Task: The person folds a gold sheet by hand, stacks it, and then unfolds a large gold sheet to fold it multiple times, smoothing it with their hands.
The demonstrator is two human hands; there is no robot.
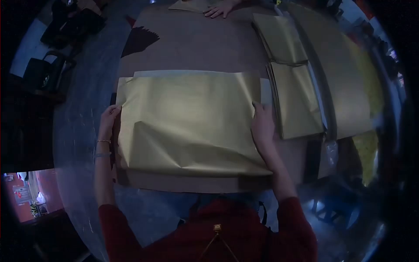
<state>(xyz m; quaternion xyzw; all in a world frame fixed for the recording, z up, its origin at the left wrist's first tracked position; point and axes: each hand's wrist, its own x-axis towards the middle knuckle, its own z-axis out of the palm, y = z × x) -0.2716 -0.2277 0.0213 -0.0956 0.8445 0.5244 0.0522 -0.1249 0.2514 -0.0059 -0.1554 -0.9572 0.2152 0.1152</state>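
Observation:
A wide gold sheet [187,122] lies over the brown table, creased and slightly raised near its lower edge. My left hand [111,114] pinches its left edge, with the thumb and fingers pressed together. On the opposite side, my right hand [263,124] grips the right edge, thumb on top. A paler sheet [265,91] shows from beneath along the top and right. Just beyond my right hand are folded gold stacks [297,98].
Across the table [196,48], a co-worker's hand [220,8] rests by another gold piece [187,5]. Larger gold sheets [345,78] lie at the right. A dark jagged patch [140,41] marks the upper left. Black bags [43,72] stand at the far left.

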